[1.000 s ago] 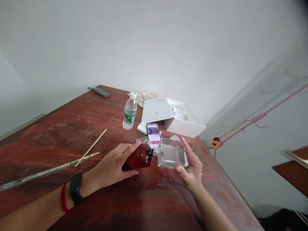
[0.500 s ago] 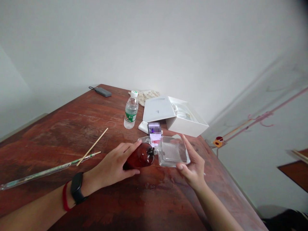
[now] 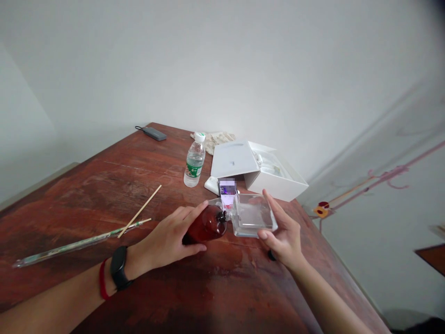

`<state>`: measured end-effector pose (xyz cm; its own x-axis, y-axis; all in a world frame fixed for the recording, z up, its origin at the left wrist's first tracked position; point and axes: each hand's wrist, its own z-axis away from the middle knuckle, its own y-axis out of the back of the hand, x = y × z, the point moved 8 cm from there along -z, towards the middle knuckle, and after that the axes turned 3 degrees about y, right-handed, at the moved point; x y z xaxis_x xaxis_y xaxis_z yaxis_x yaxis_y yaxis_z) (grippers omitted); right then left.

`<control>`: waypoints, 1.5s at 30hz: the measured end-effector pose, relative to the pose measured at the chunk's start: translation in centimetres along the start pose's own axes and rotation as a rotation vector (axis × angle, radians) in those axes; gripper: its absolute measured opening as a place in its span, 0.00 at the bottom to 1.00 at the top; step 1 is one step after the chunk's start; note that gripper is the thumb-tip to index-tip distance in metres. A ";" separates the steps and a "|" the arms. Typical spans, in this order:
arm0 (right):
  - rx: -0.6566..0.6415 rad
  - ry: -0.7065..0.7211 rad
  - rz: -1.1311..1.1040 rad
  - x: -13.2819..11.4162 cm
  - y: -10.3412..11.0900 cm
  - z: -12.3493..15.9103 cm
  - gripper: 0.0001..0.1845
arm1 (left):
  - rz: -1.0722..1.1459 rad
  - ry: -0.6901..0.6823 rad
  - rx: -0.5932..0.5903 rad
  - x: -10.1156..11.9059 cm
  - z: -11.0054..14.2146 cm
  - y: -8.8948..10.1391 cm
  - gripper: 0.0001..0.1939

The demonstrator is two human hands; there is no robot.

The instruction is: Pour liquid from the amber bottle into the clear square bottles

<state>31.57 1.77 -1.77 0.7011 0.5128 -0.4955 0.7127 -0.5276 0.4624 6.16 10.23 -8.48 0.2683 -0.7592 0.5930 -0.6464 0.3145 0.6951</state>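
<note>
My left hand (image 3: 170,239) is wrapped round a brown amber bottle (image 3: 205,226), which is tipped with its dark neck toward the right. In my right hand (image 3: 283,236) is a clear square glass bottle (image 3: 253,215), gripped at its base between thumb and fingers. Its neck points left and meets the mouth of the amber bottle; whether liquid passes between them I cannot tell. Behind the bottles a lit phone (image 3: 227,191) leans by a small white case (image 3: 211,184). A small black cap (image 3: 271,255) lies partly hidden beneath my right hand.
A water bottle (image 3: 194,162) stands upright behind my left hand. An open white box (image 3: 281,183) and pale gloves (image 3: 215,140) lie at the back. Bare chopsticks (image 3: 139,211) cross a plastic sleeve (image 3: 76,245) at left. A grey device (image 3: 155,133) is near the far edge.
The view has shifted a little, so things sit slightly farther right. The clear bottle's base looks tilted up slightly more, and the black cap now shows. Both hands keep their grips.
</note>
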 end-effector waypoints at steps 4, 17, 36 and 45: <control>-0.035 0.015 0.002 0.1 -0.3 -0.8 0.46 | 0.013 -0.006 0.008 0.0 0.0 0.0 0.61; -0.215 0.049 -0.161 -0.2 -1.1 -3.7 0.43 | 0.030 0.011 0.022 -0.4 0.1 0.0 0.60; -0.271 0.009 -0.132 0.2 -1.0 -4.1 0.45 | 0.028 0.007 0.012 -0.4 -0.1 -0.1 0.62; -0.269 0.042 -0.112 -0.3 -0.9 -4.3 0.45 | 0.043 0.014 0.026 -0.4 0.0 0.0 0.60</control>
<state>30.79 5.00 1.14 0.6144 0.5878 -0.5263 0.7623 -0.2703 0.5881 6.00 10.54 -8.71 0.2501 -0.7373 0.6276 -0.6757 0.3313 0.6585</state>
